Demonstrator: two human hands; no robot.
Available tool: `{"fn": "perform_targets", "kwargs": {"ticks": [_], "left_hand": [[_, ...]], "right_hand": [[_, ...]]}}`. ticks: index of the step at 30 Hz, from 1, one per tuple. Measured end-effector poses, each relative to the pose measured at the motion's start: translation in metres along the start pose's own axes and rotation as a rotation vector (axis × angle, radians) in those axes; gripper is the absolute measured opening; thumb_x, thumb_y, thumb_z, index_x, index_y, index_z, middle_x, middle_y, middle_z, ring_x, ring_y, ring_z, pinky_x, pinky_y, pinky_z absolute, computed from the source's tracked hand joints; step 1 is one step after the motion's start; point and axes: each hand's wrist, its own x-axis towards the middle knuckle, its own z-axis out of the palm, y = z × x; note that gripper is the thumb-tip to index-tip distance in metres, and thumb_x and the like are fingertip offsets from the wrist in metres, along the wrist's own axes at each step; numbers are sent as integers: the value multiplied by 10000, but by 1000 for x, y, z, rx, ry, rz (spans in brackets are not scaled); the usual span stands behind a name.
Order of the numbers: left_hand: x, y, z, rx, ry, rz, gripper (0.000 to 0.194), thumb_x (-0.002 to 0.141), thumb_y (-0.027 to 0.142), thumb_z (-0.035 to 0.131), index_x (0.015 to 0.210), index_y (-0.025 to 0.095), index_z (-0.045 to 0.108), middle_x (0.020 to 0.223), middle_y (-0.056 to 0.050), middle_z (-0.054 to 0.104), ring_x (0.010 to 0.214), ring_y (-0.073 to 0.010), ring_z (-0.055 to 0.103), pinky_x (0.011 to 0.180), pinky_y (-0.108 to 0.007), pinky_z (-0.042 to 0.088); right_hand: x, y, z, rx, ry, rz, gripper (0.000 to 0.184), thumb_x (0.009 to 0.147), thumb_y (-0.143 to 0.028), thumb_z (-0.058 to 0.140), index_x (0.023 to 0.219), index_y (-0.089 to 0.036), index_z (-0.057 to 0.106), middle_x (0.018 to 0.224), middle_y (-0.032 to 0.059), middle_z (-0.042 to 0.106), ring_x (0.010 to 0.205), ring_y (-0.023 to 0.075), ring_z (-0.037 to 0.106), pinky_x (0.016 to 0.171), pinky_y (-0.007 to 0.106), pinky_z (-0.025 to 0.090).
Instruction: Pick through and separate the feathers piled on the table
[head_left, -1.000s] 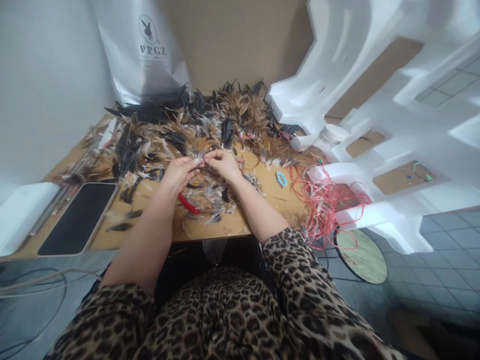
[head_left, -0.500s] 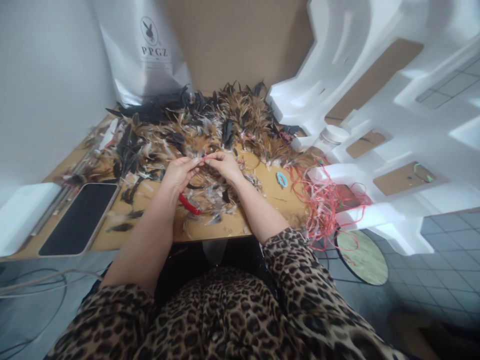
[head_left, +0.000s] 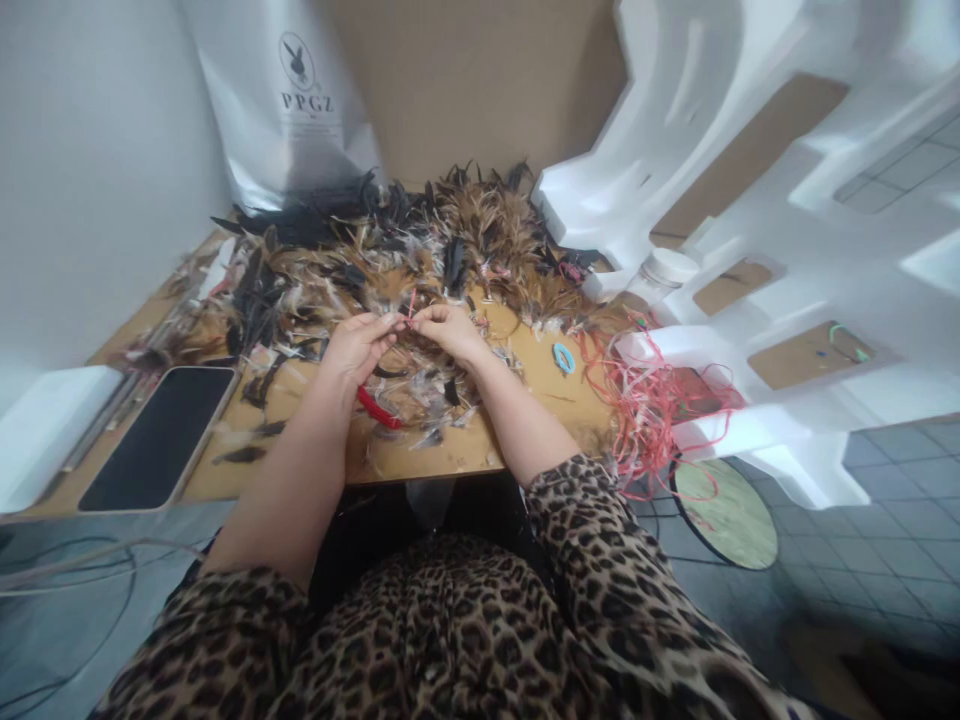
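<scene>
Over the middle of the table, my left hand (head_left: 362, 343) and my right hand (head_left: 448, 329) meet at the fingertips. Both pinch a thin pink string (head_left: 412, 303), whose short end sticks up between them. Whether a feather is tied into it is too small to tell. Brown and black feathers (head_left: 487, 215) lie heaped behind my hands, and loose feather scraps (head_left: 427, 400) lie below them. A red curved handle (head_left: 379, 408), perhaps of a tool, rests on the table beside my left wrist.
At the left lie a phone (head_left: 159, 438) and a white box (head_left: 56, 430). A light-blue ring (head_left: 563, 358) is right of my hands, near tangled pink string (head_left: 652, 400). White foam packing (head_left: 750, 200) stands at the right, with a white-lidded jar (head_left: 670, 268). A silvery bag (head_left: 300, 150) stands behind.
The pink string's end now stands up more clearly above my fingertips. My right-hand fingers have shifted slightly; my left hand is almost where it was.
</scene>
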Motion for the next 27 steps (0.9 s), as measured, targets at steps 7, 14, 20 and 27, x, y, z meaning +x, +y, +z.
{"fn": "perform_targets", "kwargs": {"ticks": [7, 14, 20, 27], "left_hand": [[3, 0, -4, -78, -15, -16, 66, 640, 92, 709, 681, 100, 658, 690, -54, 667, 641, -83, 616, 577, -158, 468], [2, 3, -6, -203, -47, -15, 81, 729, 49, 605, 690, 96, 658, 717, -54, 662, 651, -81, 614, 585, -165, 482], [0, 8, -4, -281, -21, -32, 140, 785, 53, 553, 702, 109, 650, 699, -31, 646, 693, -82, 629, 602, -152, 491], [0, 9, -3, -249, 16, -11, 136, 786, 48, 565, 695, 111, 644, 707, -33, 653, 751, -94, 660, 643, -134, 511]], "right_hand": [[-1, -2, -1, 22, -42, 27, 190, 603, -275, 663, 695, -112, 633, 542, -46, 537, 515, 45, 420, 560, 186, 337], [-2, -4, -2, 12, -100, 38, 161, 592, -235, 635, 691, -109, 634, 562, -41, 561, 519, 46, 426, 567, 190, 338], [-2, -3, -2, 3, -107, 44, 147, 586, -232, 643, 666, -110, 626, 559, -42, 566, 514, 38, 424, 557, 183, 340], [1, 0, -4, 84, -44, 82, 226, 613, -284, 669, 765, -118, 648, 572, -38, 566, 493, 33, 417, 493, 165, 317]]}}
